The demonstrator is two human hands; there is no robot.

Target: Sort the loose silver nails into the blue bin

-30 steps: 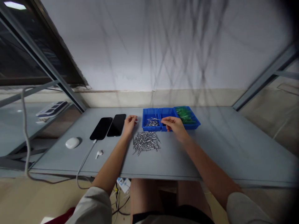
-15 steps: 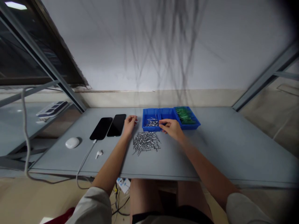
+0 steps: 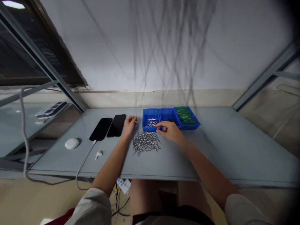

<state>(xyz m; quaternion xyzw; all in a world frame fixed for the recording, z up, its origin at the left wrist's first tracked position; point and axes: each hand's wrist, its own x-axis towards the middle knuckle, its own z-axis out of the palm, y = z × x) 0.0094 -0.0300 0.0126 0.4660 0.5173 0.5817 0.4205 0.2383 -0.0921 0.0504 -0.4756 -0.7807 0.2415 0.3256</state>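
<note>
A loose pile of slim silver metal pins (image 3: pixel 145 143) lies on the grey table in front of three blue bins. More such pins rest in the left blue bin (image 3: pixel 146 129). My right hand (image 3: pixel 171 131) is bent in a loose pinch, its fingertips at the front right corner of that bin. Anything between those tips is too small to make out. To the left of the bins, my left hand (image 3: pixel 130 125) rests by the table surface with its fingers curled and the thumb against them. What it holds, if anything, is hidden.
Green pieces (image 3: pixel 185 115) fill the right blue bin; my right hand partly covers the middle bin (image 3: pixel 167 113). Two black phones (image 3: pixel 101 128) lie on the left, one with a white cable. A white earbud (image 3: pixel 99 154) and a white rounded case (image 3: pixel 72 143) sit nearer.
My right hand has shifted slightly left along the front of the bins, and its fingertips look a little further apart. My left hand holds its place.
</note>
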